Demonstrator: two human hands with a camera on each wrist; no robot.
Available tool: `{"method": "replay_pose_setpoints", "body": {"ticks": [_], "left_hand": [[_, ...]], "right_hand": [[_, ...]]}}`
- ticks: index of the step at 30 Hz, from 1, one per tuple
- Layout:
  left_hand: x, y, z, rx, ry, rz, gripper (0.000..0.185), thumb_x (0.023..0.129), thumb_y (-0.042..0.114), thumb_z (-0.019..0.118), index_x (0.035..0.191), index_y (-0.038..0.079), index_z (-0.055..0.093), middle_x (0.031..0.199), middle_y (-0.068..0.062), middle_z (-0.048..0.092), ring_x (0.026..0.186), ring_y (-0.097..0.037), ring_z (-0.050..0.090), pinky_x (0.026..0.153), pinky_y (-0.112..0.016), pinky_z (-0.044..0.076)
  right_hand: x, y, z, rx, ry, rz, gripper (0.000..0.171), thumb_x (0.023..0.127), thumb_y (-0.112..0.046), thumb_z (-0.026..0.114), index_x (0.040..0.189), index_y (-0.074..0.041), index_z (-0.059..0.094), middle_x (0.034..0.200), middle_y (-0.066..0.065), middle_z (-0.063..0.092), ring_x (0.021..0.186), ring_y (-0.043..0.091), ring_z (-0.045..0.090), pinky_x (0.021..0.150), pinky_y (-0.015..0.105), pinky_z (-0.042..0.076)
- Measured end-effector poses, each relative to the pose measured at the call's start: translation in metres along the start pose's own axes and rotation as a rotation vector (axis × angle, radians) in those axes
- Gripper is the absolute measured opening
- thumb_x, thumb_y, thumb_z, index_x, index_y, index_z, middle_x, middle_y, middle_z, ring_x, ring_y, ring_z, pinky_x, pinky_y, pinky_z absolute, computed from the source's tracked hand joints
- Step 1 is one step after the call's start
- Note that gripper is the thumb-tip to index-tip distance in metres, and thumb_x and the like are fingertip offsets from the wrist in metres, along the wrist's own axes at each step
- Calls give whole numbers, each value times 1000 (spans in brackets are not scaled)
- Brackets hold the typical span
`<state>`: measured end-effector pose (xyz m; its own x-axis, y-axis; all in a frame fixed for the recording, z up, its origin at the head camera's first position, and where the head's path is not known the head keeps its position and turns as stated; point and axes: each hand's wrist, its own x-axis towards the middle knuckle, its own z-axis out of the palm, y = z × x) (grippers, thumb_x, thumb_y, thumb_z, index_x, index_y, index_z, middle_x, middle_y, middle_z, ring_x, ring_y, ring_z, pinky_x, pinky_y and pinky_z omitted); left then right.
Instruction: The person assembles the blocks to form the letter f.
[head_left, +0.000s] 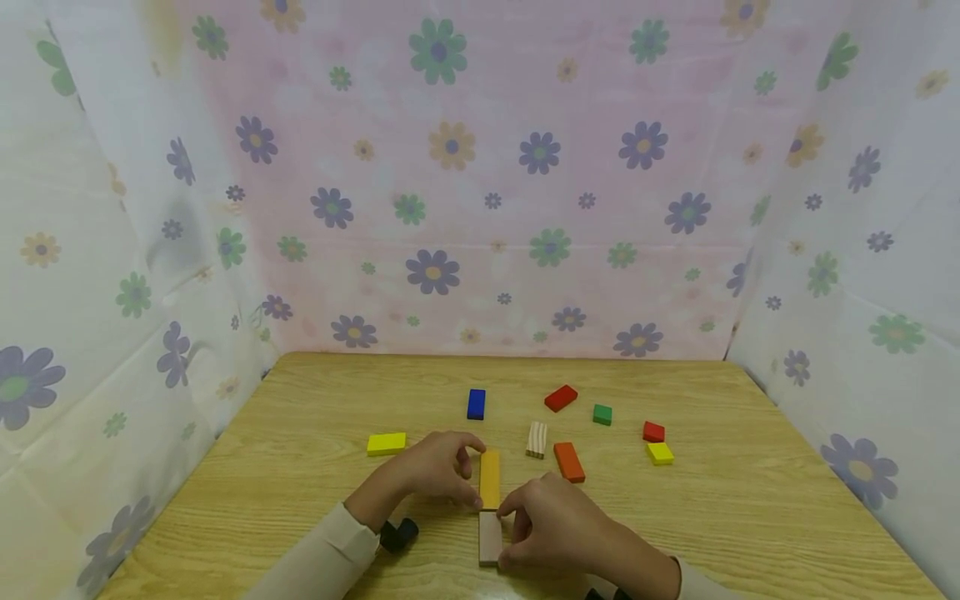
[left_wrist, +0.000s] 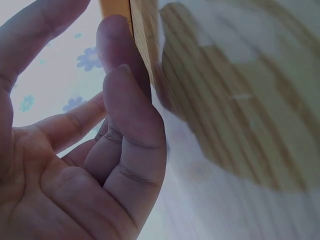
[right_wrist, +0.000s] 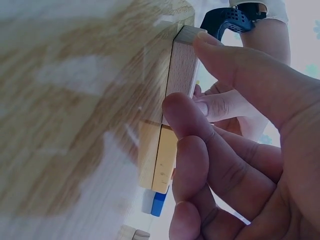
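Note:
Two long blocks lie end to end on the table, one beyond the other. My left hand [head_left: 441,467] holds the orange-yellow block [head_left: 490,479] lengthwise, a finger at its far end and the thumb at its near end. With thumb and index finger, my right hand [head_left: 561,525] pinches the plain wooden block [head_left: 490,538] by its two ends. In the right wrist view, the wooden block [right_wrist: 181,70] meets the orange-yellow block [right_wrist: 165,157] end on, both flat on the tabletop.
Beyond the hands lie a blue block [head_left: 476,404], a red block [head_left: 561,397], a striped wooden block [head_left: 537,439] and an orange-red block [head_left: 569,462]. A yellow block [head_left: 386,443] is at left. Small green [head_left: 602,414], red [head_left: 654,432] and yellow blocks [head_left: 660,453] lie right.

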<state>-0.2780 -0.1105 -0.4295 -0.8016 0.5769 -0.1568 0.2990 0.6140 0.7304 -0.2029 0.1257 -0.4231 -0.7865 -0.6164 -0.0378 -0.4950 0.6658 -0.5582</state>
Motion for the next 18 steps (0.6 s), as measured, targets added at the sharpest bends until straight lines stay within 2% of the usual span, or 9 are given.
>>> {"method": "replay_pose_setpoints", "body": {"ticks": [8,18], "left_hand": [[0,2,1,15,4,-27,76,73,25,96,139,10,60,96,-3,66,77,-17,60,67,-29,51],[-3,3,2,-8,5,-19,73,74,22,95,137,10,61,97,-6,66,75,-17,58,65,-29,50]], "right_hand": [[1,0,0,-6,-16,28,43,78,-41,90,111,-15,81,64,-25,63,61,-6,59,58,17,49],[0,-1,0,-5,-17,30,42,78,-40,90,111,-17,80,63,-24,63,61,-6,58,57,18,49]]}}
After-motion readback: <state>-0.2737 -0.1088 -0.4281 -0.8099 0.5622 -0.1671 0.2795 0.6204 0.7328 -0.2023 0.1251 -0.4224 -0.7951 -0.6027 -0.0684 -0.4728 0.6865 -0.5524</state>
